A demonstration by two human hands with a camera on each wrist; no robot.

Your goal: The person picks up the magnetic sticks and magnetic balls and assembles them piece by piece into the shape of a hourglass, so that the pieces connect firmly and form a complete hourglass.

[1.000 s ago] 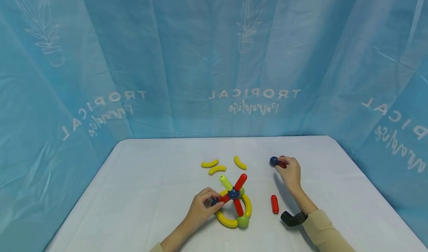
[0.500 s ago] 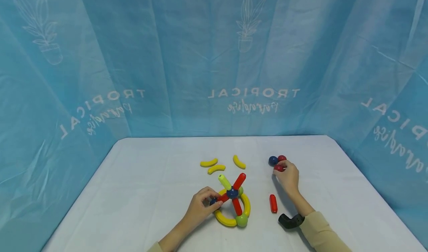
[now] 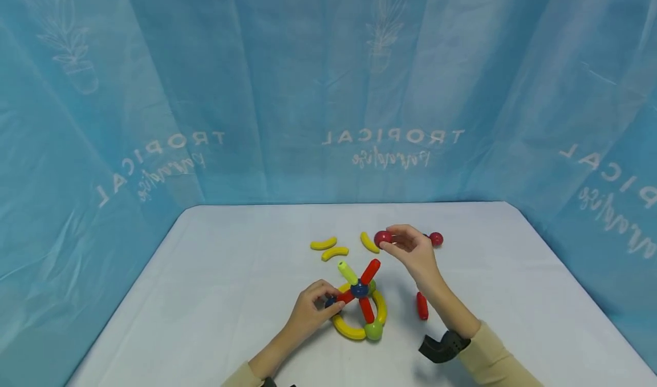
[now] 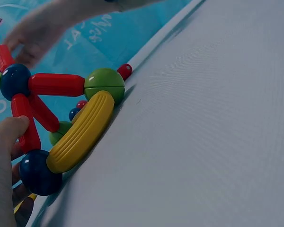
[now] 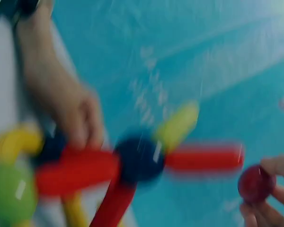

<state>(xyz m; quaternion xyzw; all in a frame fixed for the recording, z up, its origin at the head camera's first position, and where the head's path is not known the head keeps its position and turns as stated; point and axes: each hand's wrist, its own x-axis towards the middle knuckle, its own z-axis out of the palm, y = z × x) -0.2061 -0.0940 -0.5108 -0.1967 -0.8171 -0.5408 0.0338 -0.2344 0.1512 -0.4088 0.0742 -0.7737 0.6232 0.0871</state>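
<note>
Sitting between right fingers, apparently pinched: red ball.

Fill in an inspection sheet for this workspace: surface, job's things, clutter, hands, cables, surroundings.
Surface: white table, loose parts lying on it.
Job's things: ball-and-stick frame of red, yellow and lime sticks with dark-blue and green balls; glossy red ball, off the frame.
Clutter: three loose, curved yellow sticks; straight red stick; second red ball, next to a loose dark-blue ball.
Hands: left hand grips the frame by one corner; right hand holds the glossy red ball in its fingers.
Cables: nothing seen.
Surroundings: blue curtain with mirrored white lettering.
</note>
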